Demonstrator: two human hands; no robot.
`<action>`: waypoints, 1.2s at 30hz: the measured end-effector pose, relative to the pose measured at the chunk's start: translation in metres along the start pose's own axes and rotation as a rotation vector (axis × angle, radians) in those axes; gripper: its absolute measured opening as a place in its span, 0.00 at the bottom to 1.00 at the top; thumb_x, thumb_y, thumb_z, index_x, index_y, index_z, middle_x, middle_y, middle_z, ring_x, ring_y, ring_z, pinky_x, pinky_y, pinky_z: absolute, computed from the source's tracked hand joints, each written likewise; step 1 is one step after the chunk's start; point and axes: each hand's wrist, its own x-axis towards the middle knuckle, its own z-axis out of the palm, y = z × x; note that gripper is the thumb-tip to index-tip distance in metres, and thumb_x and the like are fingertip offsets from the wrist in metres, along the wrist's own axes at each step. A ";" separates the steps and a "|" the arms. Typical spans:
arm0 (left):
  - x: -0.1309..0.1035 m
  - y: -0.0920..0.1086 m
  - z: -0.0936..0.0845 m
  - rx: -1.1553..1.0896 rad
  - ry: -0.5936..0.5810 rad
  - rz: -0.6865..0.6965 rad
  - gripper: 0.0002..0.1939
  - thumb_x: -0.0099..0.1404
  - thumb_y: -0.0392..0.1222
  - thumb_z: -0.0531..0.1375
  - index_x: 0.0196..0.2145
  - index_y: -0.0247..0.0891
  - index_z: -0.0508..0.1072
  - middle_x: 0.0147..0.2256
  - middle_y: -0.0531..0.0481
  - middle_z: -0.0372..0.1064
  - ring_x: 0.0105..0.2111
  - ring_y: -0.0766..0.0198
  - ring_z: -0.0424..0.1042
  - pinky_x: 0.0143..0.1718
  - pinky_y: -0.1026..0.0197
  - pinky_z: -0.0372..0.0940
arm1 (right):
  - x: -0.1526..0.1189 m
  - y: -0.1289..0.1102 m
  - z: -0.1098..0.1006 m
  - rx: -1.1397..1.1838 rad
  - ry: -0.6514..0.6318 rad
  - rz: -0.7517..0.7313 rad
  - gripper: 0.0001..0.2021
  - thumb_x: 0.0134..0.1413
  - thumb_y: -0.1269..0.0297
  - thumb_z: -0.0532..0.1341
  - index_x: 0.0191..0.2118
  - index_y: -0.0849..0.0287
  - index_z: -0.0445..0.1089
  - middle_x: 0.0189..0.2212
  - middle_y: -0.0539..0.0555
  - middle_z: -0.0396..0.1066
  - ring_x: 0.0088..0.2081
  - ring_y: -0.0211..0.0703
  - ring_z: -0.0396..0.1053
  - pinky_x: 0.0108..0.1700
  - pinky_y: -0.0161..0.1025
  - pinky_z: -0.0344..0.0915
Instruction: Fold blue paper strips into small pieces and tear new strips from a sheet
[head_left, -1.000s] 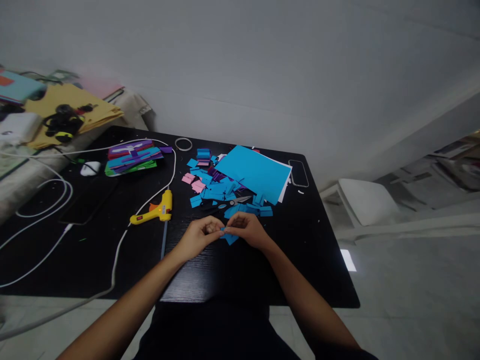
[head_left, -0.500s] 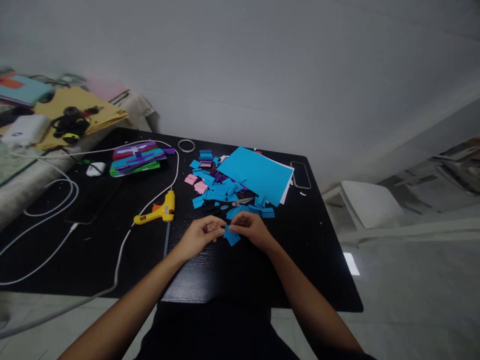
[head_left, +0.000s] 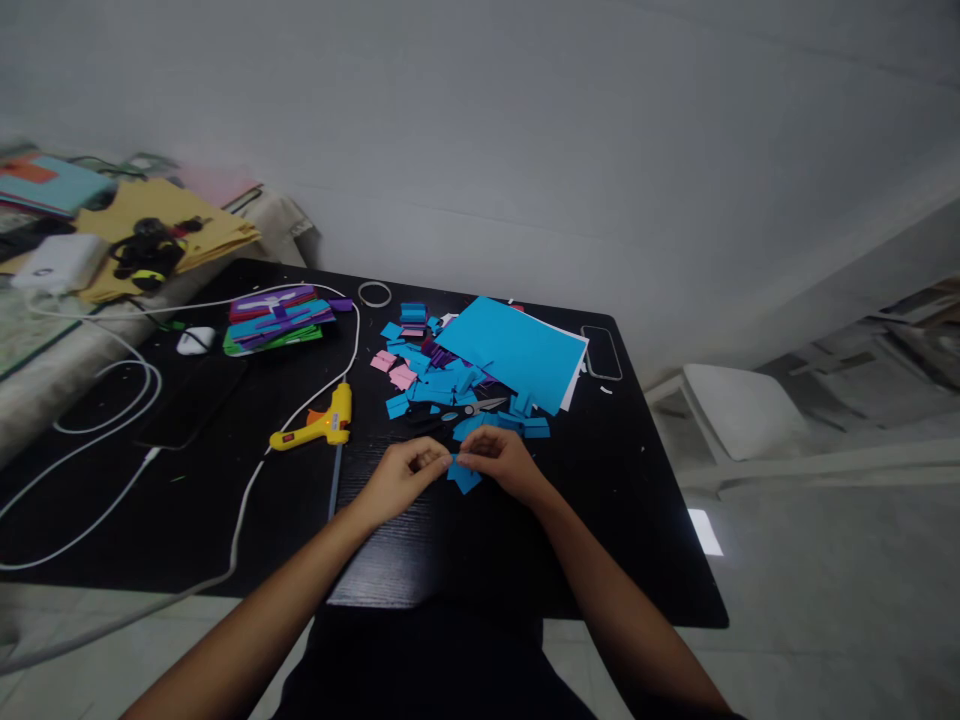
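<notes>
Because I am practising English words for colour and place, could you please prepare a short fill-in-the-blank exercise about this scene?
1. The glue gun is mainly ____ in colour.
2. The paper between the left hand and the right hand is ____.
3. In the picture, the scissors lie to the ____ of the glue gun.
4. The chair beside the black table is ____.

Missing words: yellow; blue; right; white.
</notes>
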 end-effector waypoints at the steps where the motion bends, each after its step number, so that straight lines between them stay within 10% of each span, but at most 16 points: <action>1: 0.000 0.000 0.000 0.005 0.004 0.003 0.17 0.69 0.54 0.62 0.34 0.37 0.78 0.24 0.54 0.67 0.25 0.66 0.64 0.28 0.64 0.58 | 0.000 0.001 0.000 -0.008 -0.005 -0.006 0.17 0.43 0.55 0.78 0.35 0.56 0.76 0.31 0.48 0.76 0.32 0.40 0.75 0.40 0.39 0.71; 36: -0.001 0.003 0.000 0.063 -0.026 0.085 0.06 0.66 0.40 0.58 0.32 0.38 0.72 0.27 0.56 0.64 0.27 0.67 0.62 0.30 0.64 0.57 | -0.001 -0.002 0.000 -0.065 -0.050 0.013 0.19 0.46 0.51 0.77 0.38 0.59 0.79 0.29 0.49 0.76 0.31 0.40 0.73 0.39 0.39 0.69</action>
